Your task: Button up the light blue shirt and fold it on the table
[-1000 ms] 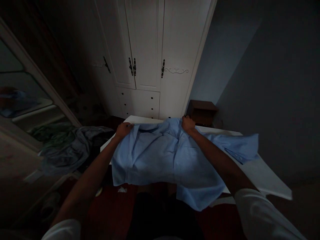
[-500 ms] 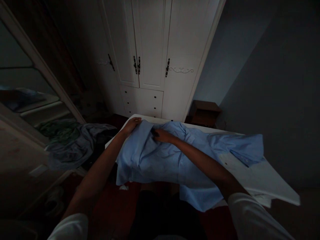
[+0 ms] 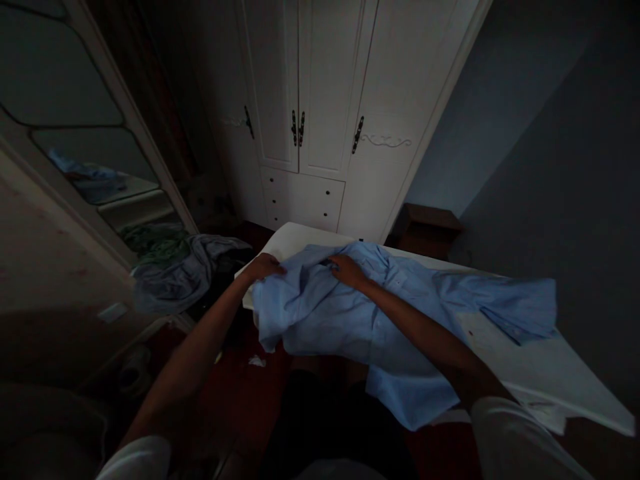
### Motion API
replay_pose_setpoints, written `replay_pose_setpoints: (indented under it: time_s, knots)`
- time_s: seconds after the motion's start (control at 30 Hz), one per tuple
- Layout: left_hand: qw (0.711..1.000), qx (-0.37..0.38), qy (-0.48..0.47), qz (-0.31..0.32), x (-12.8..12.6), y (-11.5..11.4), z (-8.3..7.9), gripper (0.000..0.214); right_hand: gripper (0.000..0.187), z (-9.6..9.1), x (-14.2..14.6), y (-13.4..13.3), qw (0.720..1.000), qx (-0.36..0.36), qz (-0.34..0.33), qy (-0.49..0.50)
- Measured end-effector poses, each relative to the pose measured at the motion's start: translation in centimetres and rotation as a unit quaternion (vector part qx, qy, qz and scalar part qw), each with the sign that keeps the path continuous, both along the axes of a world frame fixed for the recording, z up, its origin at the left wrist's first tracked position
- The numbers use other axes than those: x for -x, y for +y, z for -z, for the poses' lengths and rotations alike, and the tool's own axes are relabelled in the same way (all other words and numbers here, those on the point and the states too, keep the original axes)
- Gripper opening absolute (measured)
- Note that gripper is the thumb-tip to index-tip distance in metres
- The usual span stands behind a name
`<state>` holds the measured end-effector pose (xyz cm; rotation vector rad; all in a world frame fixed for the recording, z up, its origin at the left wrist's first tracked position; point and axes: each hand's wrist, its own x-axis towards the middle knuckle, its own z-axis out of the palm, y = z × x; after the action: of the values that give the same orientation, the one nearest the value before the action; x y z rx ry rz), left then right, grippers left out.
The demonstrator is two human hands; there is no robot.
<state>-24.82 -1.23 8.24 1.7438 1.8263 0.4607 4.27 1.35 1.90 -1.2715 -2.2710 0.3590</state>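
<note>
A light blue shirt (image 3: 350, 320) lies spread over a white table (image 3: 550, 373), its hem hanging off the near edge and one sleeve stretched out to the right. My left hand (image 3: 263, 267) grips the shirt's left shoulder at the table's far left corner, fingers closed on the cloth. My right hand (image 3: 346, 269) rests on the collar area near the middle, fingers curled into the fabric.
A white wardrobe (image 3: 340, 120) with dark handles and small drawers stands behind the table. A heap of grey and green clothes (image 3: 180, 267) lies to the left beside a mirror frame. A brown bedside cabinet (image 3: 425, 230) sits by the right wall.
My right hand moved left from the shirt's right shoulder to the collar area. The left hand kept its hold on the left shoulder. The view shifted left.
</note>
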Motion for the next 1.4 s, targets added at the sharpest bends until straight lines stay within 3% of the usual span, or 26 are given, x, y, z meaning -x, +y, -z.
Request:
replay_pose_setpoints:
  time_s: [0.1, 0.2, 0.27, 0.37, 0.43, 0.5, 0.57, 0.67, 0.73, 0.83, 0.9, 1.0, 1.07, 1.17, 1.3, 1.4]
  knots:
    - [0.994, -0.105, 0.034, -0.024, -2.4, -1.4, -0.6, 0.017, 0.041, -1.4, 1.6, -1.0, 0.997, -0.003, 0.027, 0.067]
    - [0.981, -0.187, 0.031, -0.03, -6.9, -3.7, -0.6, 0.025, 0.027, -3.2, 3.5, -1.6, 0.974, 0.139, 0.026, 0.179]
    - [0.976, -0.213, 0.01, 0.036, -10.6, -5.5, 0.2, 0.025, 0.032, -4.2, 4.1, -1.7, 0.95, 0.223, 0.033, 0.217]
    - [0.966, -0.213, -0.036, 0.14, -15.0, -7.7, 1.8, 0.025, 0.028, -4.9, 3.5, -1.4, 0.944, 0.249, 0.077, 0.2]
    - [0.953, -0.208, -0.081, 0.206, -16.2, -8.8, 2.6, 0.026, 0.024, -4.8, 2.3, -1.3, 0.942, 0.269, 0.09, 0.181]
    - [0.944, -0.21, -0.108, 0.232, -15.6, -9.6, 2.9, 0.025, 0.026, -4.7, 1.0, -1.4, 0.933, 0.295, 0.086, 0.186]
    - [0.941, -0.238, -0.134, 0.2, -13.8, -10.1, 2.9, 0.026, 0.025, -4.5, -0.4, -1.7, 0.925, 0.31, 0.08, 0.206]
    - [0.929, -0.314, -0.186, 0.062, -10.0, -10.2, 3.0, 0.028, 0.024, -4.1, -2.1, -2.5, 0.913, 0.321, 0.071, 0.243]
    - [0.924, -0.33, -0.192, -0.028, -7.8, -9.6, 3.6, 0.029, 0.023, -3.7, -3.1, -3.0, 0.888, 0.345, 0.059, 0.298]
    - [0.946, -0.238, -0.219, -0.027, -6.2, -8.6, 5.1, 0.036, 0.026, -3.0, -4.1, -3.6, 0.819, 0.401, 0.065, 0.405]
    - [0.961, -0.147, -0.235, 0.013, -6.3, -8.1, 6.0, 0.044, 0.027, -2.7, -4.4, -3.7, 0.8, 0.405, 0.098, 0.432]
    - [0.979, -0.082, -0.179, 0.047, -7.6, -8.0, 6.3, 0.045, 0.018, -2.9, -4.5, -3.8, 0.809, 0.375, 0.146, 0.428]
    - [0.986, -0.095, -0.132, 0.046, -8.9, -8.4, 5.8, 0.038, 0.017, -3.4, -4.3, -4.1, 0.812, 0.364, 0.163, 0.426]
    - [0.983, -0.147, -0.11, 0.028, -11.4, -9.1, 4.4, 0.043, 0.03, -4.6, -3.5, -5.2, 0.835, 0.37, 0.153, 0.377]
    - [0.968, -0.188, -0.151, 0.066, -14.5, -9.9, 2.7, 0.037, 0.045, -5.5, -2.4, -6.7, 0.909, 0.315, 0.096, 0.256]
    - [0.962, -0.126, -0.228, 0.082, -14.9, -10.0, 2.4, 0.036, 0.039, -5.5, -2.7, -6.9, 0.923, 0.276, 0.07, 0.26]
